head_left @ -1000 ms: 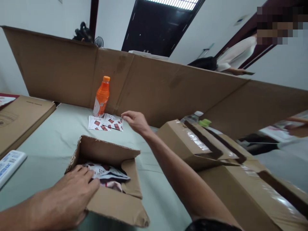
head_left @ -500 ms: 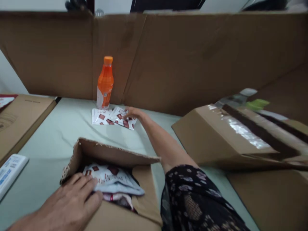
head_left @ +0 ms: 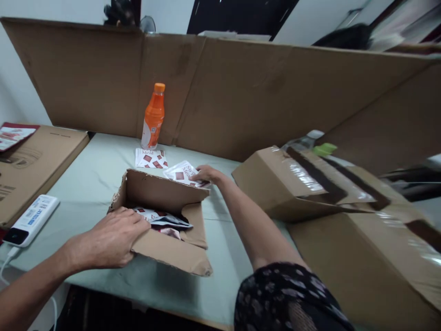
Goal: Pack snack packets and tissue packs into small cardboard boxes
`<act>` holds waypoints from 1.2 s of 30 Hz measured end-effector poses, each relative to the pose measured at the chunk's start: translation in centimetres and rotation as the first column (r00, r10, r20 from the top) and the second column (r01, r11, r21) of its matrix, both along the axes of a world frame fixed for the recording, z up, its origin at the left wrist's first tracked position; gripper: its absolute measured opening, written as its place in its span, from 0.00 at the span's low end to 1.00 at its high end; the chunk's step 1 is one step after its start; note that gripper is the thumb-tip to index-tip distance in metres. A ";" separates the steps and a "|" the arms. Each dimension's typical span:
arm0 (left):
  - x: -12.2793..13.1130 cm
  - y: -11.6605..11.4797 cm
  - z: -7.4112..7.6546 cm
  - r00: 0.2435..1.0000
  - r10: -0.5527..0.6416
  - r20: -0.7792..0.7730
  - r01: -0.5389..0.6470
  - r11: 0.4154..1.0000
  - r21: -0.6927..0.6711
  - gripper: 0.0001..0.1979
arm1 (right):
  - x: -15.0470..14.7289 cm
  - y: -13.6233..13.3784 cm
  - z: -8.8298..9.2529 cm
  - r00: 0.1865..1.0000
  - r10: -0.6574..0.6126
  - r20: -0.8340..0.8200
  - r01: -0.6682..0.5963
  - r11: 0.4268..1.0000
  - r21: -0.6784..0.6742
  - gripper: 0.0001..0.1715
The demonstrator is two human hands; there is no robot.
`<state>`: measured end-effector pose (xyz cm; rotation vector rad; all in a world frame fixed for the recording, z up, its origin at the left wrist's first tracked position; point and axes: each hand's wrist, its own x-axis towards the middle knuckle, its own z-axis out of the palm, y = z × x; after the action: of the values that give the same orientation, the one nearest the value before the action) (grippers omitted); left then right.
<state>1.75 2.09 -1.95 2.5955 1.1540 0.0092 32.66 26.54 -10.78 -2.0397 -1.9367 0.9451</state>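
Observation:
A small open cardboard box (head_left: pixel 165 188) stands near the table's front edge with several white-and-brown pouches (head_left: pixel 161 217) inside. My left hand (head_left: pixel 119 236) grips the box's left side, fingers curled over its edge. Beyond the box, my right hand (head_left: pixel 206 174) pinches a white sachet (head_left: pixel 181 171) printed with brown squares, partly hidden by the hand and the box wall. Left of it, a second sachet marked "Meal" (head_left: pixel 149 158) lies flat on the table, in front of an orange drink bottle (head_left: pixel 154 117) standing upright.
A tall cardboard panel (head_left: pixel 262 96) closes off the back. Larger cardboard boxes (head_left: pixel 337 248) fill the right side. To the left lie a flat carton (head_left: pixel 44 161) with a red-edged packet (head_left: pixel 15 133) on it, and a white power bank (head_left: pixel 32 218) with a cable.
My right hand has drawn one sachet rightward and nearer the box, apart from the other sachet. The left hand now wraps the box's side. The view has shifted.

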 end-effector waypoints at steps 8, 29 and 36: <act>-0.4 -0.3 -1.0 0.997 0.010 0.082 -0.017 0.997 0.078 0.18 | 4.4 -11.8 7.4 0.911 0.098 -0.402 0.195 0.755 0.626 0.15; -3.0 -3.7 -0.1 0.930 0.008 0.368 -0.207 0.838 0.505 0.17 | -8.7 -17.2 8.7 0.664 0.712 0.228 -0.746 0.614 0.258 0.18; -4.6 -2.8 -2.7 0.766 0.206 0.609 -0.446 0.853 0.272 0.13 | -4.8 -19.3 9.5 0.630 0.770 -0.098 -0.715 0.625 0.314 0.10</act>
<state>-2.85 -0.75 -4.62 2.3692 1.4579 1.1318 27.82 7.26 -1.25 -0.8736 -2.6413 0.9336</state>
